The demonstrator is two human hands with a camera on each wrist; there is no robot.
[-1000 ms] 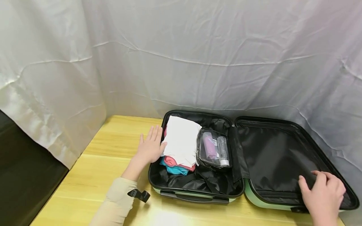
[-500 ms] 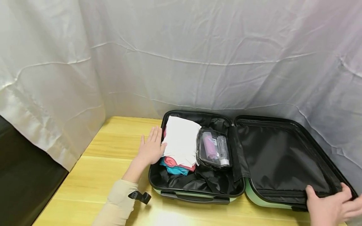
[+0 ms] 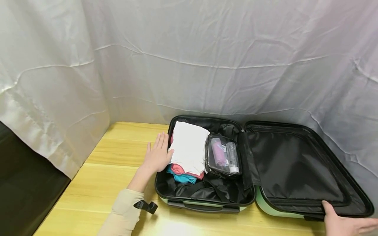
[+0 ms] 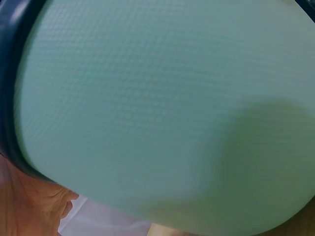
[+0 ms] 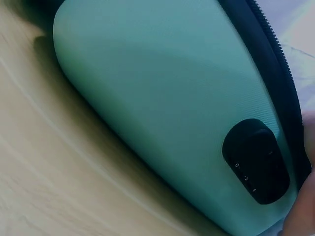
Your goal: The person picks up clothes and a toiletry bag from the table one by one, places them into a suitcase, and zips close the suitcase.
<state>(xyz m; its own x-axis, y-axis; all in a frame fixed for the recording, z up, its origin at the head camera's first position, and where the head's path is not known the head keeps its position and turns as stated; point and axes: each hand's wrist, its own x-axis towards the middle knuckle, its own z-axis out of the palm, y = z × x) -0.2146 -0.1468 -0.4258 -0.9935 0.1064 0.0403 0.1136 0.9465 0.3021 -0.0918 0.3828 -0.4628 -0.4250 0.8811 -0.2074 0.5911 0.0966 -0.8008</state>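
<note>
An open green suitcase [image 3: 203, 208] with a black lining lies on the table. My left hand [image 3: 156, 157] rests with straight fingers along its left rim; in the left wrist view, the textured green shell [image 4: 147, 98] fills most of the frame. Inside are a folded white garment [image 3: 190, 147], red and blue clothes [image 3: 184, 178] under it, and a clear pouch [image 3: 221, 172] holding a purple item [image 3: 218, 152] and a clear bottle [image 3: 232, 155]. At the lid's near right corner, my right hand [image 3: 344, 224] touches the rim with its thumb, fingers stretched rightward, partly out of frame.
The suitcase lid [image 3: 292, 167] lies folded out to the right. A dark combination lock [image 5: 258, 162] sits on its shell beside my right hand. Wooden tabletop [image 3: 94, 193] extends to the left and front. Grey-white curtains [image 3: 206, 59] hang behind.
My right hand has moved from above the lid's lining toward its near right corner, then down to the outer edge. The left hand has stayed in place at the left rim.
</note>
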